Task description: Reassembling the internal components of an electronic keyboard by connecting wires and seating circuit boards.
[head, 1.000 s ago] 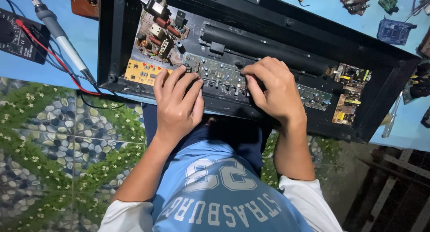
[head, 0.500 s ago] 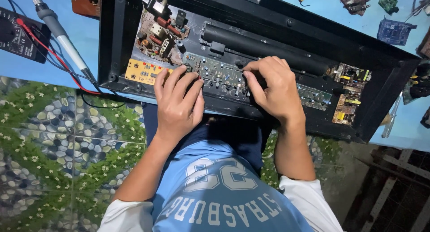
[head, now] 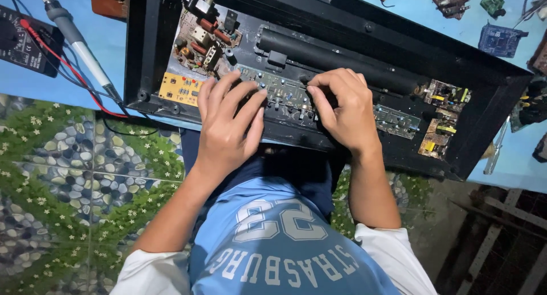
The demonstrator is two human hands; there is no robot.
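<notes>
An opened black electronics case [head: 490, 110] lies on a blue table, its circuit boards exposed. My left hand [head: 228, 127] rests flat, fingers spread, on the long green circuit board [head: 282, 90] along the case's near edge. My right hand [head: 345, 110] is curled over the same board just to the right, fingertips pinching at something small that I cannot make out. A long black cylinder [head: 336, 61] runs behind both hands. A yellow board [head: 179, 87] sits left of my left hand.
A multimeter [head: 20, 41] with red lead and a soldering iron [head: 77, 44] lie on the blue table [head: 108, 44] at left. Loose circuit boards [head: 501, 38] lie at top right. Patterned pebble-and-leaf floor [head: 74, 181] is below.
Both hands stay on the green board. My right hand's fingers have curled tighter and shifted slightly left; the left hand has barely moved.
</notes>
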